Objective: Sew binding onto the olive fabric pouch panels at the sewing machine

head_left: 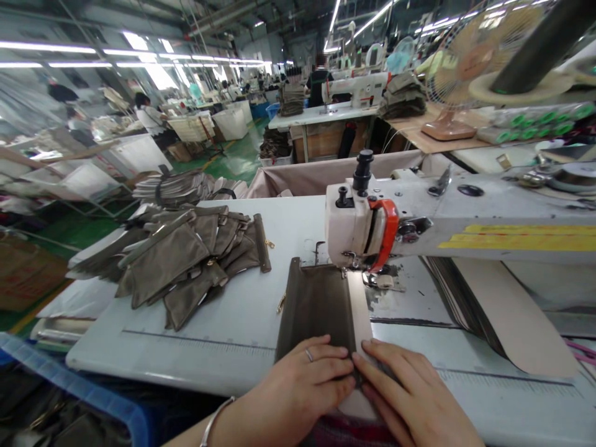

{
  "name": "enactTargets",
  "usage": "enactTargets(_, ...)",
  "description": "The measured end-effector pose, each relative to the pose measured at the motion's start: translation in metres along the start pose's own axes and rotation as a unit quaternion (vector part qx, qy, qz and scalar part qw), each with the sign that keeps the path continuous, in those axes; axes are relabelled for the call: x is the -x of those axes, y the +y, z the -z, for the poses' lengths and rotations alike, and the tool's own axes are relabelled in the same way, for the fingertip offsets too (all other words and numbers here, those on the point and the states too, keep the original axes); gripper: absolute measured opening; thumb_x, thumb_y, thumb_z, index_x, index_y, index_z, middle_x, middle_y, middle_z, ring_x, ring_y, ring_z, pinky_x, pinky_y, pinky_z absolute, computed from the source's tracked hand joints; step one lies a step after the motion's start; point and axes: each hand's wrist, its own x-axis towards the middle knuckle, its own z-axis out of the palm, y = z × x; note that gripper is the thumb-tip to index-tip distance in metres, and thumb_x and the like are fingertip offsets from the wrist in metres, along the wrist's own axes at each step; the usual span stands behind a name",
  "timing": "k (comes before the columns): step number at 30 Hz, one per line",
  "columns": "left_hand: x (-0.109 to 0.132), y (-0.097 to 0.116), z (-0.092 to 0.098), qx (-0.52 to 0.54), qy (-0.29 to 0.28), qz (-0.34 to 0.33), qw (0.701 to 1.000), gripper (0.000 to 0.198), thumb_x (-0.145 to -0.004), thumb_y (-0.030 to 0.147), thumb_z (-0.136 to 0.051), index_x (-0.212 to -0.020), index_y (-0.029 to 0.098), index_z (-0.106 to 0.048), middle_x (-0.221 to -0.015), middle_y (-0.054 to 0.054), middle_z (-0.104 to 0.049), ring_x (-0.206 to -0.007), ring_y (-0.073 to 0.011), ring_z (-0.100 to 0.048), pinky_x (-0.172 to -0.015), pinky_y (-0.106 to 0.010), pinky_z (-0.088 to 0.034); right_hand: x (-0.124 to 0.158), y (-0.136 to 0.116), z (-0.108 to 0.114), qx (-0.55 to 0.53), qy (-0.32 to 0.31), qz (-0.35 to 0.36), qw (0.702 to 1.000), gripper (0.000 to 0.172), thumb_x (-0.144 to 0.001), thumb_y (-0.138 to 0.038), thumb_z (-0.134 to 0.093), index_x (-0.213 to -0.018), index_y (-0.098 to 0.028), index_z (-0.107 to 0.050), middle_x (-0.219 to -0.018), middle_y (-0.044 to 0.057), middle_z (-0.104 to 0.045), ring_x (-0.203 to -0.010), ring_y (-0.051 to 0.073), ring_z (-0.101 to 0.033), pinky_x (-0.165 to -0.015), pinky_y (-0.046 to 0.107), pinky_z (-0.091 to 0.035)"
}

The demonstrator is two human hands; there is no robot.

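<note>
An olive-brown fabric piece (316,307) with a zipper lies flat on the white sewing table (223,323), its far end under the presser foot (372,279) of the white sewing machine (363,223). My left hand (302,379) presses on the near end of the fabric, fingers together and laid flat, a ring on one finger. My right hand (405,385) lies beside it, fingertips meeting the left ones on a pale beige strip (361,310) along the fabric's right edge. Both hands hold the fabric down.
A heap of finished olive zipper pouches (186,261) lies on the table's left. Beige panels (503,310) lie under the machine arm on the right. A blue crate (93,397) stands at the lower left. Other sewing stations, a fan (470,68) and workers are behind.
</note>
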Motion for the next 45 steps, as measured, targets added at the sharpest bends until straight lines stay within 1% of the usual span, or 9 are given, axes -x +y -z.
enactTargets(7,-0.008,-0.015,-0.007,0.014,0.047,0.011,0.999,0.026,-0.1,0.019,-0.043,-0.121,0.019,-0.059,-0.124,-0.003,-0.066,-0.123,-0.0136,-0.054,-0.116,-0.033,-0.032,-0.001,0.002,-0.003,-0.024,-0.012,-0.025,0.999,0.035,-0.095,-0.022,-0.045,-0.126,-0.021,-0.059,-0.122,0.009,-0.062,-0.11,0.021,-0.059,-0.088,0.036,-0.053)
enactTargets(10,-0.013,-0.023,-0.006,0.011,0.046,0.002,0.999,0.027,-0.101,0.019,-0.041,-0.121,0.018,-0.059,-0.125,-0.004,-0.065,-0.123,-0.0155,-0.054,-0.114,-0.035,-0.035,-0.002,0.005,-0.004,-0.03,-0.027,-0.023,0.999,0.037,-0.095,-0.022,-0.044,-0.13,-0.021,-0.057,-0.124,0.009,-0.061,-0.111,0.021,-0.058,-0.089,0.035,-0.052)
enactTargets(14,-0.02,-0.033,-0.004,-0.012,0.039,0.0,0.999,0.024,-0.1,0.019,-0.044,-0.118,0.017,-0.06,-0.126,-0.003,-0.064,-0.123,-0.0155,-0.054,-0.111,-0.033,-0.038,-0.005,0.009,-0.006,-0.038,-0.037,-0.021,0.998,0.039,-0.094,-0.018,-0.044,-0.131,-0.019,-0.054,-0.126,0.008,-0.06,-0.113,0.021,-0.056,-0.091,0.036,-0.05)
enactTargets(19,-0.03,-0.041,0.0,-0.039,0.021,0.008,0.999,0.024,-0.1,0.019,-0.045,-0.119,0.016,-0.059,-0.128,-0.004,-0.063,-0.122,-0.0165,-0.054,-0.107,-0.031,-0.041,-0.007,0.012,-0.01,-0.049,-0.039,-0.035,0.997,0.037,-0.094,-0.017,-0.045,-0.129,-0.02,-0.055,-0.128,0.008,-0.059,-0.114,0.023,-0.054,-0.093,0.039,-0.047)
enactTargets(23,-0.036,-0.05,0.001,-0.065,0.021,0.003,0.998,0.025,-0.099,0.017,-0.046,-0.12,0.013,-0.059,-0.127,-0.006,-0.063,-0.122,-0.0172,-0.054,-0.106,-0.032,-0.043,-0.01,0.016,-0.012,-0.049,-0.046,-0.046,0.997,0.037,-0.093,-0.017,-0.048,-0.13,-0.021,-0.054,-0.129,0.007,-0.057,-0.114,0.024,-0.052,-0.095,0.042,-0.046)
enactTargets(28,-0.045,-0.062,0.0,-0.09,0.025,0.008,0.996,0.026,-0.097,0.014,-0.048,-0.12,0.012,-0.059,-0.128,-0.007,-0.063,-0.122,-0.0163,-0.055,-0.107,-0.031,-0.044,-0.021,0.023,-0.012,-0.06,-0.067,-0.063,0.994,0.036,-0.093,-0.019,-0.051,-0.128,-0.023,-0.054,-0.129,0.007,-0.056,-0.114,0.024,-0.052,-0.095,0.044,-0.045)
enactTargets(35,-0.06,-0.075,0.0,-0.104,0.033,0.029,0.994,0.026,-0.094,0.012,-0.053,-0.119,0.015,-0.059,-0.123,-0.006,-0.064,-0.118,-0.0155,-0.057,-0.106,-0.03,-0.046,-0.039,0.035,-0.014,-0.048,-0.07,-0.073,0.994,0.034,-0.093,-0.022,-0.049,-0.127,-0.021,-0.055,-0.124,0.008,-0.059,-0.11,0.024,-0.054,-0.091,0.044,-0.047)
enactTargets(42,-0.073,-0.084,0.005,-0.1,0.028,0.052,0.993,0.022,-0.093,0.011,-0.053,-0.114,0.013,-0.058,-0.117,-0.009,-0.062,-0.113,-0.0191,-0.058,-0.102,-0.034,-0.048,-0.057,0.046,-0.017,-0.02,-0.076,-0.088,0.993,0.034,-0.092,-0.028,-0.052,-0.125,-0.02,-0.058,-0.121,0.007,-0.061,-0.107,0.025,-0.055,-0.092,0.044,-0.046)
enactTargets(45,-0.077,-0.09,0.004,-0.099,0.037,0.059,0.993,0.02,-0.092,0.011,-0.053,-0.111,0.012,-0.059,-0.116,-0.009,-0.063,-0.111,-0.019,-0.058,-0.102,-0.034,-0.048,-0.062,0.05,-0.021,-0.01,-0.073,-0.091,0.993,0.035,-0.092,-0.028,-0.051,-0.126,-0.02,-0.058,-0.125,0.008,-0.061,-0.107,0.025,-0.057,-0.091,0.044,-0.046)
